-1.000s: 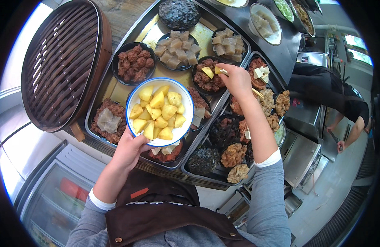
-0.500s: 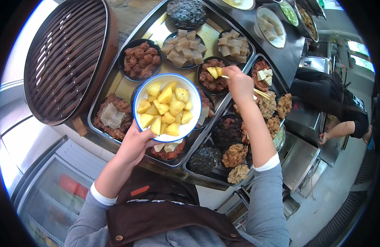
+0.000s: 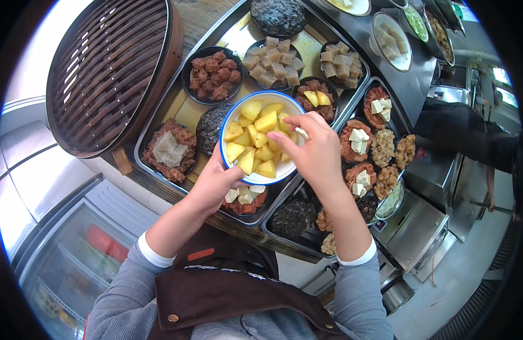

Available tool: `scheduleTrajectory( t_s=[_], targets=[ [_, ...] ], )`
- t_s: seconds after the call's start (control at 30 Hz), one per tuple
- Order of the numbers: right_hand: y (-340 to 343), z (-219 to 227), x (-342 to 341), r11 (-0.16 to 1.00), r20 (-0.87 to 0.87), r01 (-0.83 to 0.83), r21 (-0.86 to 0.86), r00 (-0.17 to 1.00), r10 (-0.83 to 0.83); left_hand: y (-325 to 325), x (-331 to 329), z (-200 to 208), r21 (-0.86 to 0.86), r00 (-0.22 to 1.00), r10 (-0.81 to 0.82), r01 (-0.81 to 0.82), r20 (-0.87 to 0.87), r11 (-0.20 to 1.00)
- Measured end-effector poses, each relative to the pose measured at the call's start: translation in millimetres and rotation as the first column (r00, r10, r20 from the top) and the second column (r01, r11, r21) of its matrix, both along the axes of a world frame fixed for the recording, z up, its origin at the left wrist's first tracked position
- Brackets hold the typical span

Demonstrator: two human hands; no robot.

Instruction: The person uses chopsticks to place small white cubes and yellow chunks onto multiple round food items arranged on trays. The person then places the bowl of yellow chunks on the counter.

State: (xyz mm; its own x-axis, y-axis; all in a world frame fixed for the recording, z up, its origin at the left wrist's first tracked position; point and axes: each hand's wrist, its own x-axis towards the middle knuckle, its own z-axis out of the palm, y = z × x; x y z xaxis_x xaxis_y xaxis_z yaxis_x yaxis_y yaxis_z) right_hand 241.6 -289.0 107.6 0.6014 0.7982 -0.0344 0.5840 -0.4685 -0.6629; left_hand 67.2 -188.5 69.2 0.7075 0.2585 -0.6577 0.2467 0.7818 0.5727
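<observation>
My left hand (image 3: 211,184) grips a white bowl (image 3: 279,174) with a blue rim, its fingers under the side and the thumb at the edge. Yellow potato chunks (image 3: 259,137) fill much of it. Over the bowl's right side is my right hand (image 3: 315,150), thumb and forefinger bent around a short pale end of the chopsticks (image 3: 301,133); most of their length is hidden. Just beyond the bowl, two potato pieces (image 3: 317,98) lie on brown meat chunks (image 3: 331,113) in a small black bowl.
Metal trays (image 3: 159,116) hold several black bowls of meat (image 3: 216,76), translucent cubes (image 3: 274,63) and dark seaweed (image 3: 278,17). Reddish meat with pale cubes (image 3: 359,140) sits at right. A slatted round basket (image 3: 111,73) stands left, a glass-topped freezer (image 3: 74,266) lower left. A person in dark clothing (image 3: 465,136) is at far right.
My right hand has drawn back leftward from the black meat bowl to the potato bowl, leaving potato pieces on the meat. The potato bowl has shifted right and slightly up in view.
</observation>
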Motion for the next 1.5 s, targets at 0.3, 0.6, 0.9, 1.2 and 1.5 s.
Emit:
scheduleTrajectory(
  t_s=[0.3, 0.6, 0.9, 1.2, 1.5],
  targets=[
    [6.6, -12.0, -28.6, 0.958, -0.219, 0.285, 0.031, 0.937, -0.272, -13.0, 10.5, 7.9, 0.167, 0.999, -0.006, 0.000, 0.038, 0.986],
    [-10.1, -22.1, -13.9, 0.960, -0.480, 0.272, 0.073, 0.853, -0.206, -9.2, 12.9, 7.4, 0.146, 0.996, -0.067, 0.074, -0.052, 0.986],
    [-49.6, -77.9, 78.3, 0.701, -0.232, 0.672, -0.240, 0.661, -0.713, 2.8, -1.3, 5.2, 0.048, 0.994, -0.009, 0.014, -0.111, 0.999],
    [-39.7, -111.3, 66.5, 0.595, -0.593, 0.804, -0.001, 0.479, -0.648, 11.6, -10.1, 5.8, -0.004, 0.992, 0.007, -0.008, -0.124, 1.000],
    [-34.6, -106.0, 77.9, 0.604, -0.528, 0.749, -0.272, 0.409, -0.744, 9.3, -8.4, 5.6, -0.070, 0.997, 0.050, -0.054, -0.064, 0.996]
  ],
)
